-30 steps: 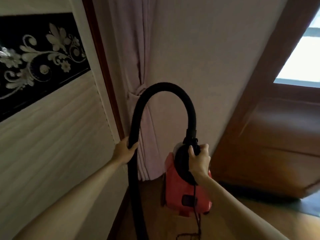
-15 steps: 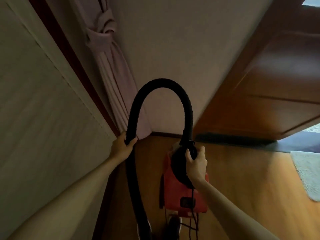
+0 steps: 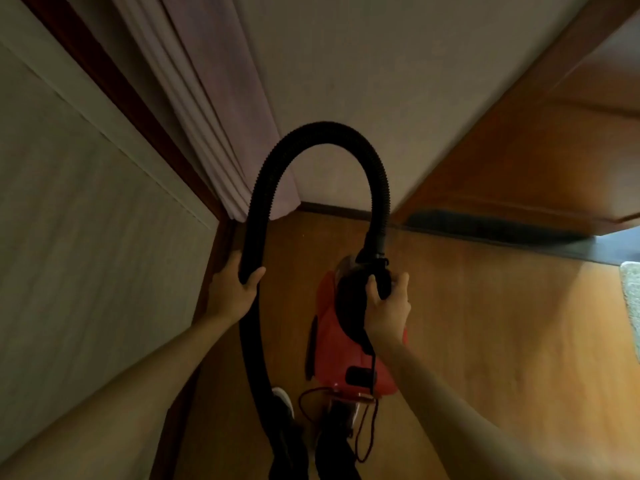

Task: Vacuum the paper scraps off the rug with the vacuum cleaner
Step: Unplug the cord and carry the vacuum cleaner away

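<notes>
Vacuum (image 3: 349,348): red body, black top, held off the wood floor (image 3: 485,323) at centre frame, tilted, nose toward 12 o'clock. Right hand (image 3: 388,306) wraps the black handle at the top of the body; fingers curled tight around it, thumb on the near side. Black ribbed hose (image 3: 323,133) leaves the nose of the body, arches up toward 12 o'clock, and comes down on the 9 o'clock side. Left hand (image 3: 233,292) clenches the descending run of hose, thumb across its front. Below that grip the hose drops to 6 o'clock and runs out of frame. A red cord (image 3: 363,431) loops loosely under the rear of the body at 6 o'clock. Two shoes (image 3: 284,403) show on the floor beneath, partly hidden by hose and body.

Rug (image 3: 632,299): only a pale edge in view at 3 o'clock, at the frame border, well apart from the vacuum. Paper scraps cannot be made out.

Surroundings: pale curtain (image 3: 207,109) hangs at 11 o'clock in the wall corner; wooden door (image 3: 536,140) at 2 o'clock; light panelled wall (image 3: 86,220) at 9 o'clock.
</notes>
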### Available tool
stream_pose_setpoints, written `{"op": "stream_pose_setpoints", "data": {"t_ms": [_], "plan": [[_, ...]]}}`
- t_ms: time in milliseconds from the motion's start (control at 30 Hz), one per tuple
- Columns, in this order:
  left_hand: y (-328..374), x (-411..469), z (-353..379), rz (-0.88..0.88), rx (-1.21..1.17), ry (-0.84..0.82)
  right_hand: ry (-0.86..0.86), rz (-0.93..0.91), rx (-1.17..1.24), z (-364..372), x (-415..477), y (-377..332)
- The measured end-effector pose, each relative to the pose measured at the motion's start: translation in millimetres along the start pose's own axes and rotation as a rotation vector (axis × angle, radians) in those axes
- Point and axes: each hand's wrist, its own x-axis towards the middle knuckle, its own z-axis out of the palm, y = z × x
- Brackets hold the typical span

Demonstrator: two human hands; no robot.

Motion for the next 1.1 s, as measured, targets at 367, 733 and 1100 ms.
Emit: {"op": "stream_pose_setpoints", "data": {"t_ms": [367,733,1100], "plan": [[-108.1,53.6,128.3,-0.077,-0.038,0.114,0.034,-0.11,-0.005,96.5,109.7,106.1],[-183.4,104.5,200.7,-0.111,-0.01,0.145,-0.003,-0.113,-0.041,163.0,173.1,187.9],[-225.2,145.4,260.0,-0.124,0.031,0.148,0.03,-0.094,0.004,203.6,204.1,234.7]]}}
